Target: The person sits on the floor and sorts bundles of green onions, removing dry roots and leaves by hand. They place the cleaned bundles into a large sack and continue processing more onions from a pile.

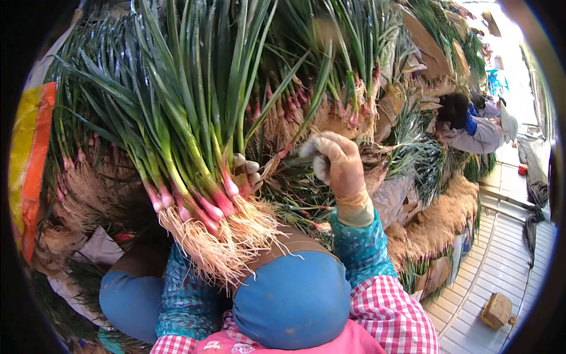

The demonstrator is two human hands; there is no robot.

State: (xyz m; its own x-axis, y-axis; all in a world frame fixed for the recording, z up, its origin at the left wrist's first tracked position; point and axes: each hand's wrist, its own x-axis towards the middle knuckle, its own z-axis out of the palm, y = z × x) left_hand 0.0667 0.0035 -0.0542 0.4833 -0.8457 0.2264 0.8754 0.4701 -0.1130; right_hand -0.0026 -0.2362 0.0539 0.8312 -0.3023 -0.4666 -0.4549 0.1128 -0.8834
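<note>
My left hand (248, 171), in a pale glove, is closed around a bunch of green onions (190, 146) with pink bulbs. Only its fingertips show; the stalks cover the rest. The long pale roots (239, 239) hang over my lap. One separate onion stalk (305, 121) slants between my two hands, with its withered lower end close to my left fingertips. My right hand (342, 163), in a soiled glove, is raised beside that stalk with fingers curled. Its fingertips are blurred, so I cannot tell whether they grip anything.
Piled green onions (292, 101) lie ahead, with more roots at left (93, 181). Leaf scraps (292, 190) litter the ground between. A yellow-and-orange woven sack (33, 168) stands at far left. At right are another person (475, 130), a root-up onion stack (442, 217) and a brown block (496, 310).
</note>
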